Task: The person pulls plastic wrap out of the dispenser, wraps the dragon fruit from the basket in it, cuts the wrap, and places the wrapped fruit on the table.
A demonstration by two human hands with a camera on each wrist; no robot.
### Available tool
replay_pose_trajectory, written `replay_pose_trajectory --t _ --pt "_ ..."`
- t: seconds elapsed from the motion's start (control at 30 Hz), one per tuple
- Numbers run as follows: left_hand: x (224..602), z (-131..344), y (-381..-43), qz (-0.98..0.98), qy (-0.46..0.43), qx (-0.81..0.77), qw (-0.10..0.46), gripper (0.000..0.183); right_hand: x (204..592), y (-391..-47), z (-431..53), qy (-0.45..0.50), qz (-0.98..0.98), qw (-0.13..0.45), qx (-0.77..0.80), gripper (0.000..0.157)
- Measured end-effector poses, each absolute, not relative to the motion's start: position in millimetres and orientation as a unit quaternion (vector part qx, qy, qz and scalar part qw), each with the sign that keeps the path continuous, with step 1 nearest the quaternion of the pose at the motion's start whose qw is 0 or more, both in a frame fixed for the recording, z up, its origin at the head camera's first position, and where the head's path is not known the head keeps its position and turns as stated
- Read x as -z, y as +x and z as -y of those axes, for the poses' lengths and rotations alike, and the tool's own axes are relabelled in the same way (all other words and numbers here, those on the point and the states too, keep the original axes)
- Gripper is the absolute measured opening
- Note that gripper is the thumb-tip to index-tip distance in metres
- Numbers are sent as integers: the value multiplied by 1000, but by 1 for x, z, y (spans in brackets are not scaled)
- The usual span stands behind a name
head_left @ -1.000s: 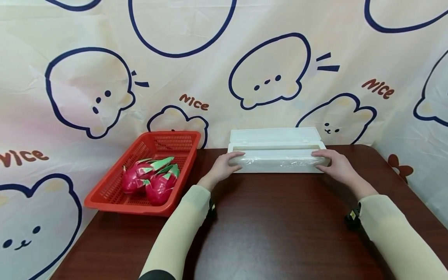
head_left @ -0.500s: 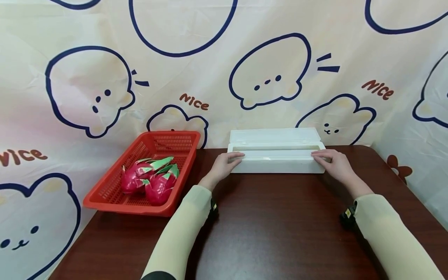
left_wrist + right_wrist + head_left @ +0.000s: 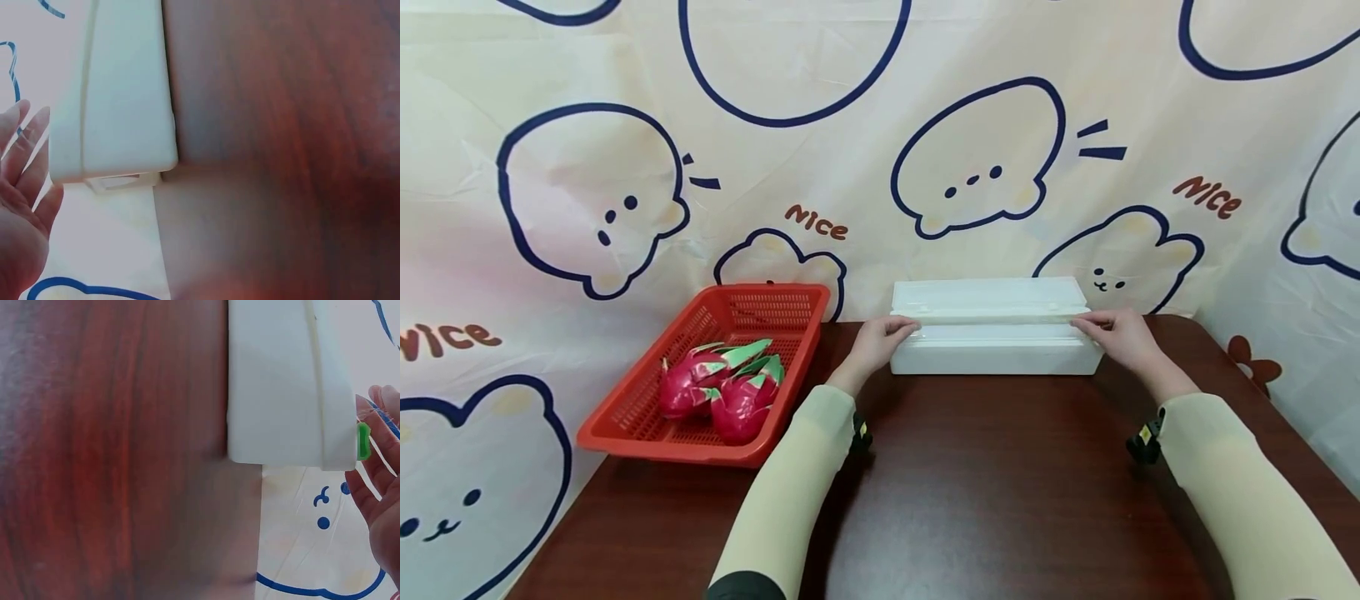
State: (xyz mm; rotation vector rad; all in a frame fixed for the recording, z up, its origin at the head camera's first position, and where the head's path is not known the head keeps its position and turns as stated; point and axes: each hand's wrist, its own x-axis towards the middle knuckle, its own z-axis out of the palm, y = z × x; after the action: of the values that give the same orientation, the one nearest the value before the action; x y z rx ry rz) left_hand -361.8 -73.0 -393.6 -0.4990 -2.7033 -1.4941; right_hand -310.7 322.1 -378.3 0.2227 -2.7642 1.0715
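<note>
A long white cling film dispenser (image 3: 996,358) lies at the back of the table, its lid (image 3: 988,296) raised. My left hand (image 3: 874,343) is at the dispenser's left end, thumb and fingertips pinching the clear cling film just above the front edge. At the opposite end my right hand (image 3: 1123,337) pinches the film the same way. A bit of the transparent cling film (image 3: 370,414) shows by the fingers in the right wrist view, near a small green piece (image 3: 364,442) on the dispenser's end. The film's span between my hands is hard to make out.
On the left stands a red plastic basket (image 3: 625,446) holding dragon fruits (image 3: 741,408) with green-tipped scales. Behind the dark wooden table (image 3: 985,500) hangs a printed cloth (image 3: 985,50), close to the raised lid.
Both hands have risen slightly and moved back toward the dispenser's opening. The shiny film that draped over its front a second ago no longer shows there.
</note>
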Motion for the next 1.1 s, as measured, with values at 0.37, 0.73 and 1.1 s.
replay_pose_trajectory --t 0.37,0.73,1.1 --pt "381 75 -375 857 -159 491 1 23 364 -320 -319 65 921 68 -378 50" --pt "369 71 -386 846 -162 508 9 24 351 -328 -315 41 917 60 -392 53" --pt "353 69 -386 836 -151 528 26 25 333 -330 -311 35 914 69 -398 58"
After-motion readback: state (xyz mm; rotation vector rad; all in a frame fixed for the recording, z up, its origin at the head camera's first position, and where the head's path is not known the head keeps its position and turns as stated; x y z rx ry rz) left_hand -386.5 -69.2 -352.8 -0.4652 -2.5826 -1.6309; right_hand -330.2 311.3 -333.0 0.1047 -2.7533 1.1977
